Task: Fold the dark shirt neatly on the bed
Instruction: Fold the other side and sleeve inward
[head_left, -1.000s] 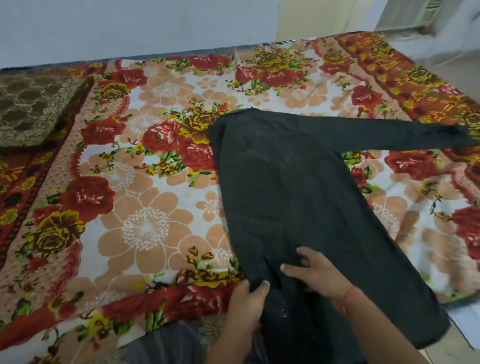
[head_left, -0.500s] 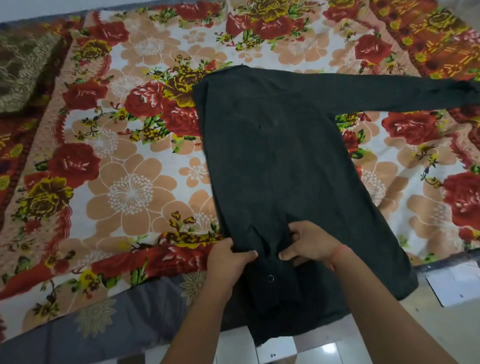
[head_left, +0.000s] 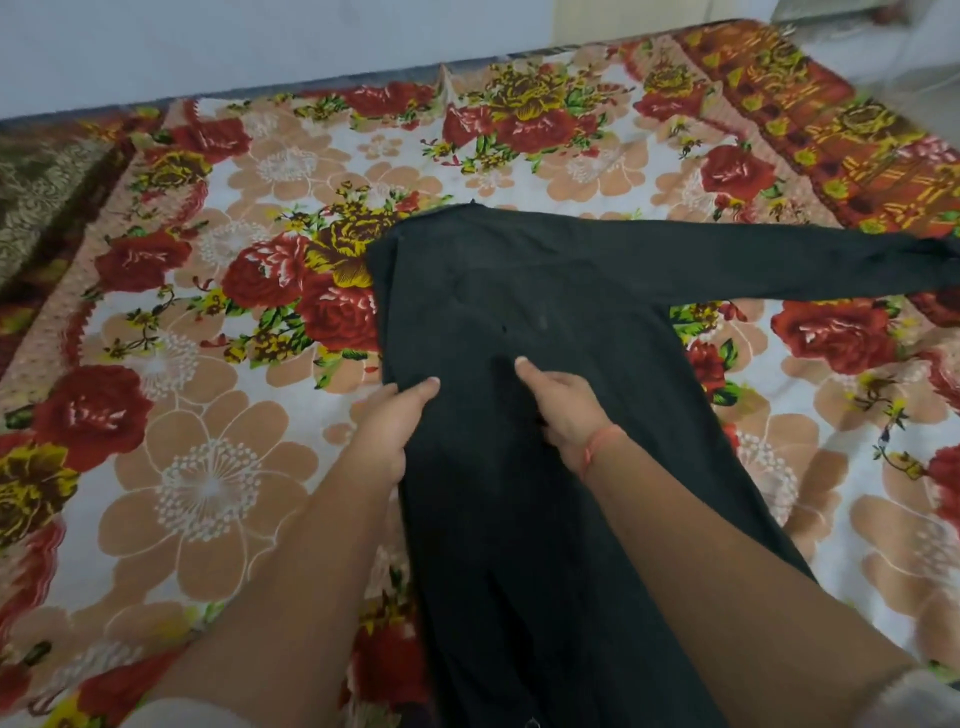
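Both hands have slid up the shirt: left hand grips its left edge, right hand pinches the middle; bed lies open leftward.

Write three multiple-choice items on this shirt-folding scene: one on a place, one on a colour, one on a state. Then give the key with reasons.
1. Where does the dark shirt's spread sleeve point?
A. Toward the right side of the bed
B. Toward the patterned cushion
C. Off the near edge

2. What colour is the thread on the right wrist?
A. Blue
B. Orange-red
C. White

3. What is the left hand doing?
A. Resting open on the floral bedsheet
B. Held in the air
C. Closed in a grip on the shirt's left edge

Key: 1 A, the sleeve runs out rightward. 2 B, an orange-red band circles the wrist. 3 C, thumb and fingers pinch the fabric.
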